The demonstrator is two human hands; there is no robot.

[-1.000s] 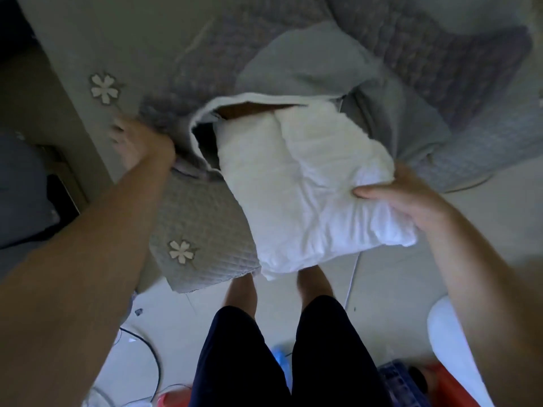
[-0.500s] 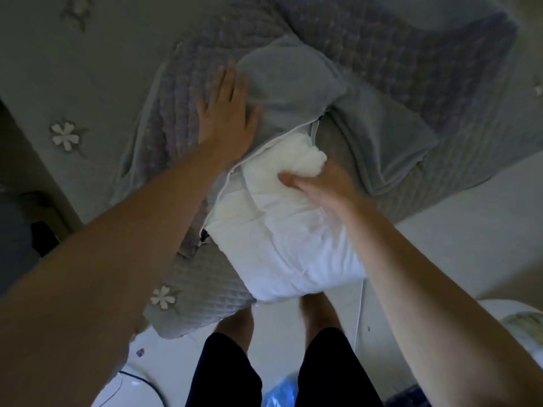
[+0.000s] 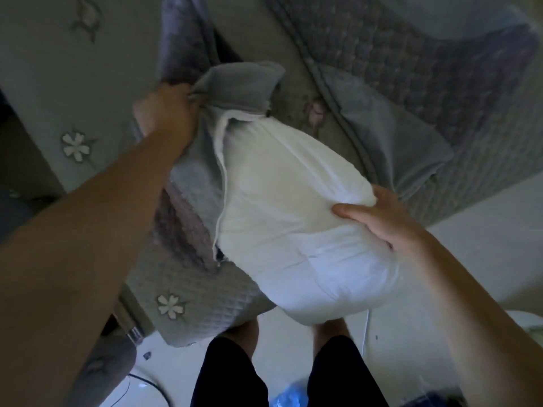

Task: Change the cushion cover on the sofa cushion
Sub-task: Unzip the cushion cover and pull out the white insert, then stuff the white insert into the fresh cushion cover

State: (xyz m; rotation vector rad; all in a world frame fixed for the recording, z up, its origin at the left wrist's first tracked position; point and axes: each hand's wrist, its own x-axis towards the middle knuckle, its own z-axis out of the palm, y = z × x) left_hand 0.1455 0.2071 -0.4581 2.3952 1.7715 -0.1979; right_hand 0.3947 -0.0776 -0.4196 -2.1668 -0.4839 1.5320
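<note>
Your left hand (image 3: pixel 167 113) fists the grey cushion cover (image 3: pixel 241 83) capping the far end of the white cushion insert (image 3: pixel 293 230), and your right hand (image 3: pixel 379 218) clamps its near edge, so a hard tug could catch the insert on the cover's opening or break your grip.

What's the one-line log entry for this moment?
left hand: grips grey cover at its opening | right hand: grips white insert | insert: far end in cover, most of it out
</note>
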